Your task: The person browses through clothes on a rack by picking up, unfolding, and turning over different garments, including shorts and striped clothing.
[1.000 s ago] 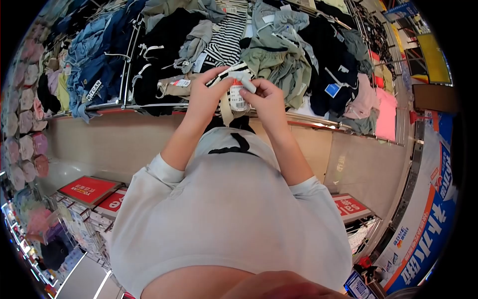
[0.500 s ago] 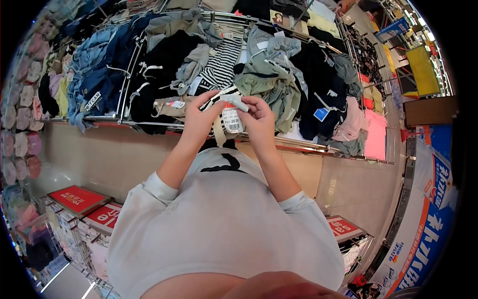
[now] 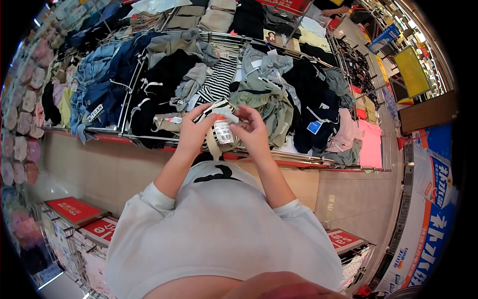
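Observation:
Pinched in my left hand (image 3: pixel 195 130) is the edge of a black-and-white striped garment (image 3: pixel 219 106), at the front of a clothing bin. From it hangs a white price tag (image 3: pixel 225 132) with a red band and a barcode. My right hand (image 3: pixel 253 133) has its thumb and fingers closed round a small pale grey piece (image 3: pixel 230 117) beside the tag; whether this is cloth or a label I cannot tell. Behind the hands, a striped cloth (image 3: pixel 219 74) lies among black clothes (image 3: pixel 169 70) and olive-green clothes (image 3: pixel 264 97).
Metal rails (image 3: pixel 127 94) divide the bin, with blue denim clothes (image 3: pixel 97 74) on the left and pink folded clothes (image 3: pixel 370 144) on the right. Red sale signs (image 3: pixel 77 208) top racks behind me. At the far right stands a blue-and-white banner (image 3: pixel 433 224). A person's arm (image 3: pixel 334 11) shows at the back.
My view has tilted up slightly, so the bin sits lower and more of its back shows. Both hands still hold the striped garment and its pale piece; the right fingers have shifted a little.

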Demonstrator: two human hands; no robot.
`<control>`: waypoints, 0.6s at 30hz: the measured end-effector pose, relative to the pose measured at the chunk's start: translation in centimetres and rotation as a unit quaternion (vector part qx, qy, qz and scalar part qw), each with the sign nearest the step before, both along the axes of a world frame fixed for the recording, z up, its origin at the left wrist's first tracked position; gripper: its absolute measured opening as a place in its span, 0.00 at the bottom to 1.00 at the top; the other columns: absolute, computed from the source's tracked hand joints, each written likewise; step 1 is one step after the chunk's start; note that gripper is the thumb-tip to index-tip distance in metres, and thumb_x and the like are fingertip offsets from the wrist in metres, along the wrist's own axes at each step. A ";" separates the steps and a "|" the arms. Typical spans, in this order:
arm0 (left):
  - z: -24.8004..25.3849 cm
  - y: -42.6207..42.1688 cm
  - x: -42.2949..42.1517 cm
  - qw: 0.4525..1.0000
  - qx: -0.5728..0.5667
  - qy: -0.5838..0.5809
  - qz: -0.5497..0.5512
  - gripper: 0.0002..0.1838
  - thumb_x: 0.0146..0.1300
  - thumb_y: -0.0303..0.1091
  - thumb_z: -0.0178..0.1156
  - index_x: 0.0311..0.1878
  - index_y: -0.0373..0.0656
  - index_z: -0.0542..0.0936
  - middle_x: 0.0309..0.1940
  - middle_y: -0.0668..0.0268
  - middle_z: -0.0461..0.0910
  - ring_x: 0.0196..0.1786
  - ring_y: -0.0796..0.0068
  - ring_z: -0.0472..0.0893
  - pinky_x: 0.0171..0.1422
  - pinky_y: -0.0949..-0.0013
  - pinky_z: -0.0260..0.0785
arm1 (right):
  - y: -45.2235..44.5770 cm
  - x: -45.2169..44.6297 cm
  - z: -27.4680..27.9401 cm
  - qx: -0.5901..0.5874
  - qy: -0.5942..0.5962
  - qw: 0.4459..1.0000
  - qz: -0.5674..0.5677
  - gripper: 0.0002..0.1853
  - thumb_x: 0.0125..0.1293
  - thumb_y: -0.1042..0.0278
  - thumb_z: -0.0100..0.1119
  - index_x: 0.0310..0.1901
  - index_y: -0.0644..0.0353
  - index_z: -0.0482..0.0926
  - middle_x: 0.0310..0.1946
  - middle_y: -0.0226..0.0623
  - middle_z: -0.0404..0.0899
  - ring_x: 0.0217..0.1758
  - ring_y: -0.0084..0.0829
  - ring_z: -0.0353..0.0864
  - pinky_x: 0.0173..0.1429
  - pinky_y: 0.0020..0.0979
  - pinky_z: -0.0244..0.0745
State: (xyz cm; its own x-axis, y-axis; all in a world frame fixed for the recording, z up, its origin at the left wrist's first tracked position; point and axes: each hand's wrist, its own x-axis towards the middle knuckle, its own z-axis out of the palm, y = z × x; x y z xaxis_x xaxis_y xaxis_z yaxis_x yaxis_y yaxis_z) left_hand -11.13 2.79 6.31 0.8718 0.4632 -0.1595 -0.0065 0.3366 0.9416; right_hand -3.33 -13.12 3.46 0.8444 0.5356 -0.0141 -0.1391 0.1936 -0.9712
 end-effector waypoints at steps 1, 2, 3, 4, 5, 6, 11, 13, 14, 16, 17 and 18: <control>0.1 0.2 0.0 1.000 0.001 -0.004 -0.006 0.19 0.61 0.25 0.63 0.56 0.32 0.78 0.47 0.61 0.81 0.46 0.76 0.80 0.51 0.73 0.73 | -0.2 0.4 -0.4 -0.046 -0.106 0.993 0.005 0.33 0.57 0.77 0.68 0.64 0.66 0.66 0.59 0.44 0.73 0.58 0.28 0.76 0.60 0.29 0.73; 0.1 0.3 0.0 1.000 0.003 -0.008 -0.013 0.19 0.61 0.24 0.63 0.56 0.31 0.77 0.47 0.60 0.81 0.46 0.76 0.81 0.50 0.72 0.75 | -0.4 0.7 -0.9 -0.092 -0.211 0.973 0.008 0.40 0.54 0.74 0.72 0.67 0.65 0.63 0.63 0.45 0.69 0.63 0.30 0.73 0.64 0.32 0.70; 0.0 0.3 0.0 1.000 0.002 -0.018 -0.018 0.19 0.61 0.24 0.62 0.57 0.32 0.77 0.48 0.60 0.81 0.46 0.75 0.81 0.50 0.72 0.75 | -0.6 1.1 -1.7 -0.091 -0.215 0.972 0.004 0.40 0.54 0.74 0.72 0.67 0.65 0.63 0.63 0.45 0.69 0.63 0.30 0.73 0.64 0.32 0.70; -0.2 0.5 0.0 0.998 -0.043 -0.017 -0.038 0.19 0.62 0.23 0.62 0.57 0.33 0.77 0.48 0.60 0.80 0.46 0.75 0.81 0.50 0.71 0.76 | -0.9 1.3 -2.9 -0.067 -0.148 0.983 0.083 0.44 0.51 0.71 0.75 0.69 0.65 0.60 0.64 0.43 0.67 0.66 0.31 0.69 0.67 0.33 0.67; -0.3 0.6 0.0 0.994 -0.087 -0.015 -0.057 0.19 0.62 0.23 0.62 0.57 0.33 0.77 0.48 0.60 0.80 0.46 0.74 0.81 0.51 0.70 0.76 | -1.2 1.3 -4.1 -0.044 -0.079 0.983 0.162 0.49 0.49 0.69 0.77 0.71 0.64 0.58 0.66 0.42 0.65 0.69 0.32 0.66 0.70 0.35 0.64; 0.3 0.4 0.0 0.987 -0.145 -0.017 -0.063 0.19 0.63 0.22 0.60 0.59 0.34 0.76 0.48 0.59 0.80 0.47 0.72 0.82 0.51 0.67 0.78 | -1.0 0.9 -5.2 -0.041 -0.024 0.981 0.189 0.50 0.48 0.68 0.77 0.72 0.63 0.57 0.65 0.40 0.68 0.66 0.31 0.68 0.69 0.33 0.64; 0.9 0.9 -0.1 0.976 -0.196 -0.042 -0.080 0.20 0.63 0.21 0.57 0.60 0.35 0.74 0.48 0.58 0.81 0.47 0.70 0.83 0.52 0.66 0.78 | -0.2 -0.9 -4.2 -0.171 0.003 0.952 0.254 0.32 0.50 0.69 0.74 0.59 0.63 0.74 0.49 0.36 0.82 0.52 0.27 0.79 0.59 0.33 0.74; 1.5 1.7 -0.3 0.982 -0.158 -0.060 -0.079 0.21 0.62 0.20 0.57 0.60 0.34 0.75 0.49 0.57 0.81 0.48 0.70 0.82 0.53 0.67 0.77 | -0.3 -1.2 -5.2 -0.171 0.018 0.949 0.265 0.28 0.51 0.68 0.74 0.55 0.63 0.77 0.47 0.36 0.83 0.50 0.27 0.80 0.57 0.33 0.75; 1.9 2.1 -0.4 0.983 -0.155 -0.066 -0.066 0.21 0.62 0.20 0.57 0.59 0.34 0.75 0.49 0.57 0.80 0.48 0.70 0.82 0.53 0.67 0.77 | -0.3 -1.1 -5.9 -0.194 -0.016 0.939 0.284 0.27 0.52 0.67 0.73 0.55 0.63 0.78 0.47 0.37 0.83 0.50 0.28 0.81 0.56 0.32 0.75; 2.0 2.9 -0.4 0.985 -0.142 -0.084 -0.046 0.20 0.62 0.20 0.57 0.59 0.34 0.75 0.49 0.56 0.80 0.49 0.69 0.82 0.55 0.67 0.76 | -0.7 -1.1 -7.1 -0.216 -0.073 0.923 0.310 0.24 0.55 0.65 0.70 0.53 0.63 0.78 0.46 0.39 0.84 0.49 0.29 0.81 0.56 0.31 0.74; 2.1 3.2 -0.2 0.985 -0.140 -0.084 -0.048 0.20 0.62 0.20 0.57 0.59 0.34 0.75 0.49 0.56 0.80 0.49 0.69 0.82 0.55 0.67 0.76 | -1.0 -0.9 -7.5 -0.214 -0.073 0.924 0.308 0.24 0.55 0.65 0.70 0.53 0.63 0.78 0.46 0.39 0.84 0.49 0.29 0.81 0.56 0.31 0.74; 2.2 3.5 0.0 0.986 -0.134 -0.092 -0.028 0.20 0.62 0.21 0.57 0.59 0.34 0.75 0.50 0.56 0.80 0.49 0.69 0.82 0.55 0.67 0.76 | -1.1 -0.7 -7.4 -0.247 -0.079 0.911 0.320 0.24 0.56 0.66 0.70 0.53 0.63 0.78 0.46 0.39 0.84 0.49 0.29 0.81 0.56 0.31 0.74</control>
